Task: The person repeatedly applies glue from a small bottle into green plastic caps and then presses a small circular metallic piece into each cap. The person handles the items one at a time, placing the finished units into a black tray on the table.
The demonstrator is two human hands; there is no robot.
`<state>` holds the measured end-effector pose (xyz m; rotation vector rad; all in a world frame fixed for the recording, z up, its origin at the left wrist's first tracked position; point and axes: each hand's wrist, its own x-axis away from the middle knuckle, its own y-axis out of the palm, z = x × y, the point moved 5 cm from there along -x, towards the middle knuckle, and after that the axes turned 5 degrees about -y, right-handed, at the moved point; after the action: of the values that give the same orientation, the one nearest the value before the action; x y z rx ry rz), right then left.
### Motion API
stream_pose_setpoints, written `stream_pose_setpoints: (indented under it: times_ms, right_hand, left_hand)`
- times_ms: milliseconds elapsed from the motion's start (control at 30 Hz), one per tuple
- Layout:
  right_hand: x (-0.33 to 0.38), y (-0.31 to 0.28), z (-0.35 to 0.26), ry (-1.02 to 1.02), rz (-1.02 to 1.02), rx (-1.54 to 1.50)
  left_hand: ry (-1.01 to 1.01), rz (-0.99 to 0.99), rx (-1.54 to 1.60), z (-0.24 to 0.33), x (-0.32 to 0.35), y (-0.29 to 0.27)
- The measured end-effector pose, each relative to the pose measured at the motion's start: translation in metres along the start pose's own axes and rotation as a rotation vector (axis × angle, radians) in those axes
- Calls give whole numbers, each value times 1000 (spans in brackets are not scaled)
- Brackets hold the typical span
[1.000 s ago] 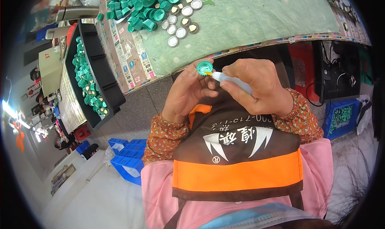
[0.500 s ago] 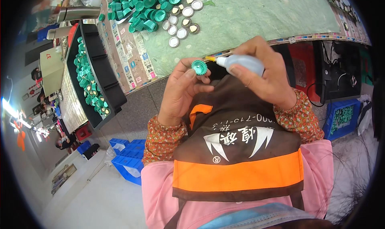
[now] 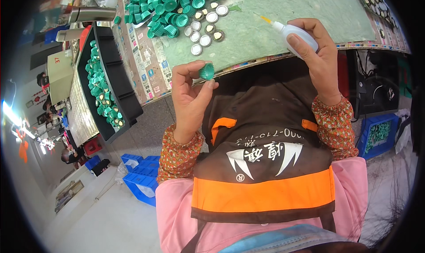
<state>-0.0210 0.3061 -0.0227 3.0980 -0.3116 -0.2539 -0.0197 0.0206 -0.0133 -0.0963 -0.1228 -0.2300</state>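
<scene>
My left hand [image 3: 191,90] pinches a small green fluted cup [image 3: 206,71] between thumb and fingertips, just off the table's near edge. My right hand [image 3: 316,49] is wrapped round a pale squeeze bottle [image 3: 297,36] with a thin yellow nozzle [image 3: 265,19], tilted up to the left over the green table mat [image 3: 261,40]. Ahead of my left hand, several bottle caps [image 3: 205,40] lie on the mat, some showing white insides, others with a cream piece on them. Behind these is a heap of green fluted cups [image 3: 170,5].
A black bin [image 3: 116,71] with more green pieces stands at the left. Blue crates sit on the floor left [image 3: 144,175] and right [image 3: 385,147]. More caps [image 3: 375,4] fill a tray at the far right. A brown apron [image 3: 265,120] covers my lap.
My hands have moved apart. The right one has carried the bottle up and right, away from the green cup. My left hand has shifted slightly left, and the cup has tilted.
</scene>
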Motion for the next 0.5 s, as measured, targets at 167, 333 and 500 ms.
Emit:
stream_pose_setpoints:
  times_ms: [167, 333, 500]
  right_hand:
    - [-11, -8, 5, -81, 46, 79]
    - [-28, -17, 8, -172, 40, 162]
    - [-50, -25, 20, -249, 54, 365]
  left_hand:
    - [53, -28, 32, 0, -4, 0]
    - [83, -31, 69, 2, -7, -1]
    - [72, -65, 202, 7, -11, -4]
